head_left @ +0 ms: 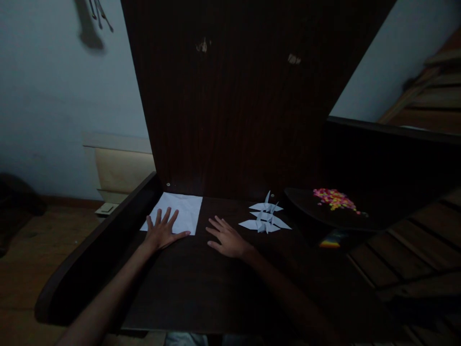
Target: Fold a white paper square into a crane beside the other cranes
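A white sheet of paper [187,211] lies flat at the back left of the dark wooden desk [201,283]. My left hand [161,233] rests on its front edge, palm down with the fingers spread. To the right of the paper, apart from it, my right hand [228,239] is over the desk with its fingers outstretched and nothing in them. Several folded white paper cranes [265,216] stand close together just beyond my right hand, near the back panel.
A raised side rail [93,254] bounds the desk on the left, and a tall dark panel [230,120] rises at the back. On a dark rounded shelf [302,204] at right lies a pile of small pink and yellow pieces [334,199]. Below it shows a rainbow-coloured patch [329,244].
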A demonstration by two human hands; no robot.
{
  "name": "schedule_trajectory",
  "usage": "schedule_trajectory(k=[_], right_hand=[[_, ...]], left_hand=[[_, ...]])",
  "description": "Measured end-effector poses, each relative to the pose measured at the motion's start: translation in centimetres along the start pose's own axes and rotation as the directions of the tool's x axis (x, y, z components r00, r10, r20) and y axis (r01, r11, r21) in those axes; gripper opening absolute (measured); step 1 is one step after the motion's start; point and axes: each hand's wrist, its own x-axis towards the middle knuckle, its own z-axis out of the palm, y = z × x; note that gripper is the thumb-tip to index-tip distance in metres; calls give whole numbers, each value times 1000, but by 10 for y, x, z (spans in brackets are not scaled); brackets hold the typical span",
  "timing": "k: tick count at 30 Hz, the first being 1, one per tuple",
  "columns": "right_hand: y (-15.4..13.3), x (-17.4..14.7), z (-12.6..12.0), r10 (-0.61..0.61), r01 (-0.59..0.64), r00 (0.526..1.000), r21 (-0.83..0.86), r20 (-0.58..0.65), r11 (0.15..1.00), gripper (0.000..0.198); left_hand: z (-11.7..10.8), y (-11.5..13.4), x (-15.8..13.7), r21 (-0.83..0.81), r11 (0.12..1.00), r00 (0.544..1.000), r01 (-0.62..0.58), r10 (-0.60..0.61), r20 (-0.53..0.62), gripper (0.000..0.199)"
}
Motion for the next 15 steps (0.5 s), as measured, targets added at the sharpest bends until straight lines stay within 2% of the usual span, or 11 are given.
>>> schedule_trajectory(k=[1, 3, 5, 7, 9, 12, 15], right_hand=[[0, -15, -7, 1, -2, 998, -18, -68, 1000, 49], [3, -44, -23, 66, -81, 969, -53, -237, 995, 39], [11, -68, -39, 125, -181, 909, -105, -399, 978, 33], [22, -86, -51, 148, -261, 856, -167, -495, 951, 30], [32, -98, -58, 169, -329, 822, -213, -543, 920, 30], [42, -106, -60, 185, -368, 819, -250, -543, 896, 32], [47, -105, -55, 207, -379, 825, -243, -526, 893, 33]], left_hand=[[1, -1, -1, 8, 1000, 1000, -19, 19, -23, 100], [0, -1, -2, 22, 998, 996, -53, 55, -69, 94], [-6, 0, 1, 14, 998, 994, -65, 66, -84, 82], [-14, 3, 8, -31, 998, 998, -49, 47, -50, 71], [-23, 9, 21, -72, 996, 999, -44, 41, -31, 72], [-28, 19, 45, -88, 987, 991, -134, 132, -31, 75], [-20, 28, 64, -80, 983, 986, -165, 165, -9, 72]])
